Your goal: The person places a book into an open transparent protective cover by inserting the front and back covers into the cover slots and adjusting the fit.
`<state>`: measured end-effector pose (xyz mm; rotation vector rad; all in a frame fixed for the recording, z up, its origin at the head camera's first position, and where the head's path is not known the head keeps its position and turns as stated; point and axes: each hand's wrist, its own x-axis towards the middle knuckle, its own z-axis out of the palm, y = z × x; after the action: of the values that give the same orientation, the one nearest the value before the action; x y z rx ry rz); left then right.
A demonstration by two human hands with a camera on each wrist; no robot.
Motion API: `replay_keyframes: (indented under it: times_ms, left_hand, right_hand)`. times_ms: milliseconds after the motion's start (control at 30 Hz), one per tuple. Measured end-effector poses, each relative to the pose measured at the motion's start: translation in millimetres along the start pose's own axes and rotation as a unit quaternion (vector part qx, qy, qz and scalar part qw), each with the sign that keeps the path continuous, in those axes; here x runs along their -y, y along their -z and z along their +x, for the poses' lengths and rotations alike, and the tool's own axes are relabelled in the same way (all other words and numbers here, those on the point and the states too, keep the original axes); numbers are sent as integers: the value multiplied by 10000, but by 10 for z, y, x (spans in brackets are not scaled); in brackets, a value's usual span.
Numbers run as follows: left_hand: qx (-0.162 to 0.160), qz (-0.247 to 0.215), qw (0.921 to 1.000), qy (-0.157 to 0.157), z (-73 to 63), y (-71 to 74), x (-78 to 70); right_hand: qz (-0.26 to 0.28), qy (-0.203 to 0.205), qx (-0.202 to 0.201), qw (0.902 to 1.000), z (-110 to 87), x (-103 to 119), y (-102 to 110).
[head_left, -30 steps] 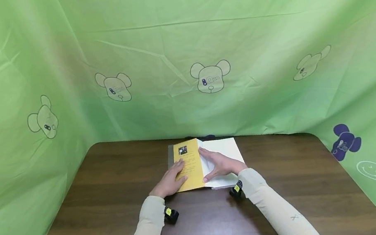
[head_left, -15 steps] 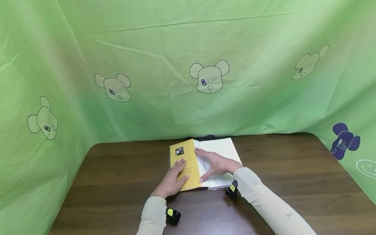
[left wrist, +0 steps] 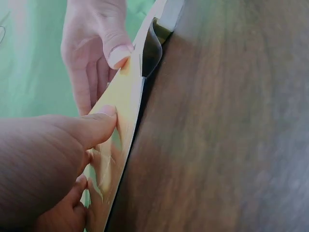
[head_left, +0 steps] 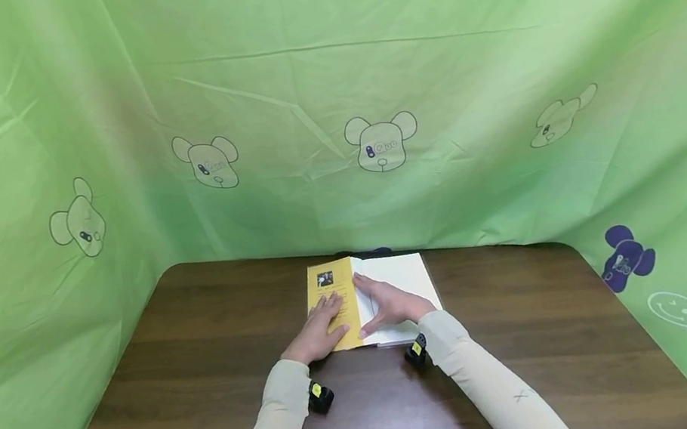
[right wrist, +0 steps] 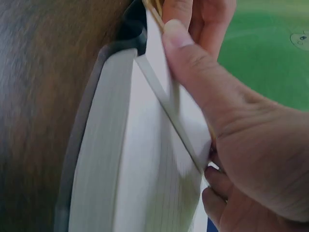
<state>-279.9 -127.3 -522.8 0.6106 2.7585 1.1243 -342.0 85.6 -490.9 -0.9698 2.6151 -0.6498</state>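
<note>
An open book lies near the far edge of the table, a yellow leaf [head_left: 342,273] with a small photo and print on its left, white pages [head_left: 406,276] on its right. My left hand [head_left: 315,333] rests on the yellow leaf with fingers spread. Along the inner edge of that leaf, my right hand [head_left: 395,302] presses with thumb and fingers set apart. In the right wrist view, the right thumb [right wrist: 193,60] lies at the fold beside the thick page block [right wrist: 99,140]. A dark cover [left wrist: 152,53] bows away from the pages at the spine in the left wrist view.
The dark wooden table [head_left: 162,400] extends around the book on both sides and in front. A green curtain [head_left: 266,90] printed with bear heads hangs behind the table and along its sides. Each wrist wears a small black camera [head_left: 320,396].
The yellow leaf has shifted left and now covers the grey strip once visible at its left edge. My right hand has moved slightly left with it; my left hand has moved slightly right.
</note>
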Motion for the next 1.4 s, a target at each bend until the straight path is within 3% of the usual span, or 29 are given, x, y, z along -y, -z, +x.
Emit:
replay_keyframes:
  times_ms: [300,433,633,767,833,933,1100,1200,1400]
  left_hand:
    - [87,168,9998,87,37,-2,-23]
    - [112,15,9998,183,56,1,-44]
    - [115,-233,9994,230,100,27,-4]
    - [132,-346,9991,211,118,70,29]
    - [157,-390,9988,265,110,82,39]
    - [190,-414,9984,324,96,82,55]
    - [93,-429,9987,259,79,46,75]
    - [81,-404,9988,260,64,26,71]
    - [89,-480,9982,339,32,29,15]
  right_hand:
    - [-136,-281,29,9995,3,72,-25]
    - [-206,-400,71,9990,1,71,-16]
    - [-233,-189,200,9994,-65,23,62]
    - [-96,-207,-51,9997,-186,-95,168]
    - [-75,-455,-349,9983,-265,-159,212]
    - [-99,-1233,-655,9902,-392,-245,261]
    - [100,-2468,-658,9668,-576,-316,308]
    - [335,-2792,-690,9572,-655,-335,311]
    - [622,-3016,-808,9480,-735,-369,302]
